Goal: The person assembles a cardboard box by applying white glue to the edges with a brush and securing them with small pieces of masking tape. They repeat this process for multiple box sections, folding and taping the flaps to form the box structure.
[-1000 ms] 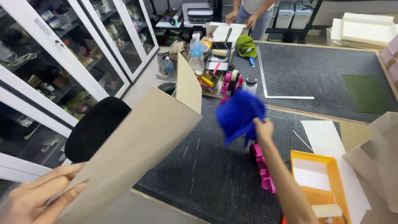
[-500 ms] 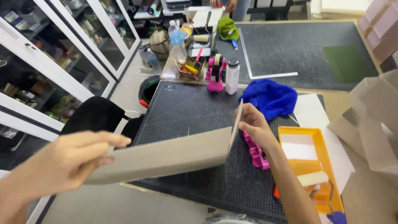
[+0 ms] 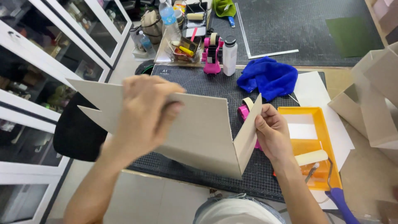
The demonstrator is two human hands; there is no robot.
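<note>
A large sheet of grey cardboard (image 3: 199,132), folded into panels, is held up over the black cutting mat (image 3: 195,81). My left hand (image 3: 145,114) grips its top edge near the middle, fingers curled over the front. My right hand (image 3: 271,132) pinches the right end flap, which is bent toward me. Behind that flap a pink tape dispenser (image 3: 244,110) lies on the mat, partly hidden. A crumpled blue cloth (image 3: 267,76) rests on the mat farther back.
An orange paint tray (image 3: 286,114) with a roller (image 3: 311,157) lies at right on white paper. Folded cardboard pieces (image 3: 373,99) stand at far right. A second pink tape dispenser (image 3: 212,54), white bottle (image 3: 229,56) and desk clutter line the mat's back. Glass cabinets (image 3: 49,45) at left.
The cardboard has swung from lying nearly flat to standing upright facing me. My left hand moved from its left end to the top edge; my right hand stays on the right flap.
</note>
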